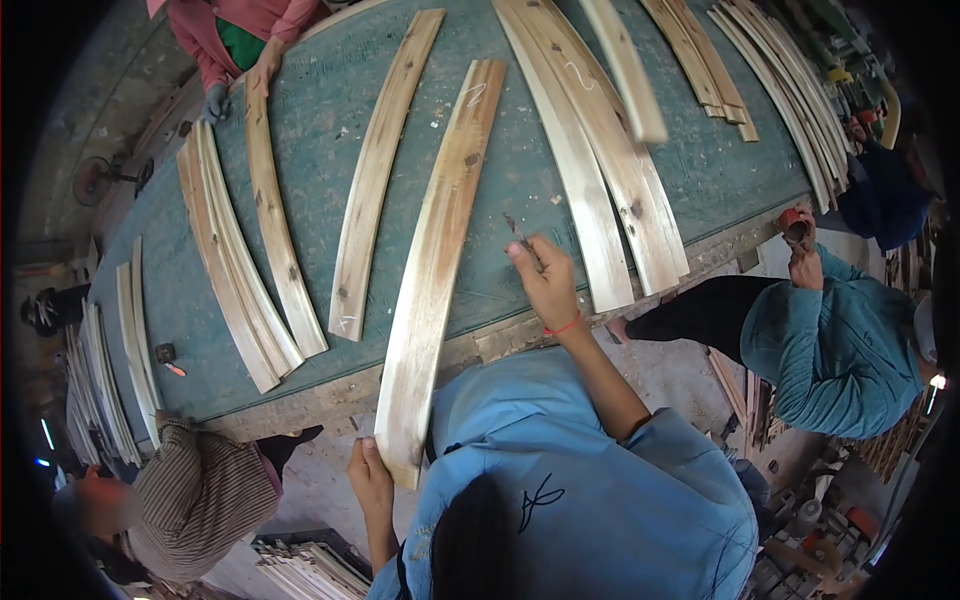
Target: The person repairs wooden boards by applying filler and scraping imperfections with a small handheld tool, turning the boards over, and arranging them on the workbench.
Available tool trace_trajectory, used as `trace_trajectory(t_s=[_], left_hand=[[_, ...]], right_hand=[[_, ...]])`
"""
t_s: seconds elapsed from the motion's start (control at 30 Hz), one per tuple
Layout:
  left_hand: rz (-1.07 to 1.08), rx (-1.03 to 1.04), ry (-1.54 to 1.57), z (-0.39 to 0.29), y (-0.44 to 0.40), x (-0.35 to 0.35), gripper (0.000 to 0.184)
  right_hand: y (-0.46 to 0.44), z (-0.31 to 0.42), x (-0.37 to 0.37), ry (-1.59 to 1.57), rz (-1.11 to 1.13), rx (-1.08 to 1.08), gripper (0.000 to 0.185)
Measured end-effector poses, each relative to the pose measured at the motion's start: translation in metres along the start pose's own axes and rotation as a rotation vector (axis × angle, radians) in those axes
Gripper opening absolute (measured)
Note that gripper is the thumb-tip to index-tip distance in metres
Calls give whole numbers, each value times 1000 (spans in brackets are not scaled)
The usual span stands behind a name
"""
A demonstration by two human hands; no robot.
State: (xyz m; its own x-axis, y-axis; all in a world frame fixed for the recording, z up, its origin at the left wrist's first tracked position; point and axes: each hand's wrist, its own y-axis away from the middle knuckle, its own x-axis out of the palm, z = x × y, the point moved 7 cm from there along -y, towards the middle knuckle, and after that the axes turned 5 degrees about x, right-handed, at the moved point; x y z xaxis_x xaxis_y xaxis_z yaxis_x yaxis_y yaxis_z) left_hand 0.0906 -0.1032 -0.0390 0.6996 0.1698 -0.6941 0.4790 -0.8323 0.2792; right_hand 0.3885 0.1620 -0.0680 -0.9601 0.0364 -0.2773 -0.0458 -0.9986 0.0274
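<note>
A long wooden board lies from the table out past its near edge, its close end over my lap. My left hand is closed on that near end, thumb on the side edge. Chalk-like marks and a dark knot show near the board's far end. To the right of the board, my right hand pinches a small thin tool with dark matter on its tip, like a small putty knife. The tool is above the table, apart from the board. Its handle is mostly hidden by my fingers.
Other boards lie on the green table, with a stack of wide ones to the right. A small dark pot stands at the left. Co-workers are around the table; one person's hand holds a reddish cup.
</note>
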Motion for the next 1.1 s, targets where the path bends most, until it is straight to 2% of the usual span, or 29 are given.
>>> trace_trajectory(t_s=[0.07,0.13,0.17,0.23,0.3,0.37,0.43,0.63,0.77,0.8,0.9,0.97,1.03,1.1], left_hand=[[14,-17,74,14,2,6,41],[22,-312,532,38,8,20,40],[67,-304,526,44,9,25,40],[66,-408,680,60,11,36,38],[51,-382,700,51,7,42,38],[122,-432,825,40,3,48,37],[93,-440,864,38,-5,61,37],[232,-388,1132,3,-46,103,40],[133,-342,1038,-10,-73,114,41],[211,-319,1081,-10,-79,119,41],[164,-305,993,-15,-95,127,42],[117,-311,942,-27,-105,131,43],[80,-259,738,-33,-115,132,44],[12,-39,599,-29,-133,141,47]], right_hand=[[2,6,1,4,-6,-22,24],[2,-1,6,-5,-32,-71,24],[3,-1,4,-12,-45,-135,24],[6,4,1,-2,-60,-105,24],[5,8,-1,-11,-41,-87,24],[5,6,2,3,-4,-34,24],[7,9,1,2,0,-39,24],[7,11,-4,22,1,-77,23],[6,5,-12,72,30,-36,26],[6,6,-16,69,35,-60,26],[10,2,-39,161,-20,-107,28],[11,-12,-58,310,-56,-45,29],[11,-25,-74,401,-105,-36,31],[14,-35,-83,489,-137,-6,32]])
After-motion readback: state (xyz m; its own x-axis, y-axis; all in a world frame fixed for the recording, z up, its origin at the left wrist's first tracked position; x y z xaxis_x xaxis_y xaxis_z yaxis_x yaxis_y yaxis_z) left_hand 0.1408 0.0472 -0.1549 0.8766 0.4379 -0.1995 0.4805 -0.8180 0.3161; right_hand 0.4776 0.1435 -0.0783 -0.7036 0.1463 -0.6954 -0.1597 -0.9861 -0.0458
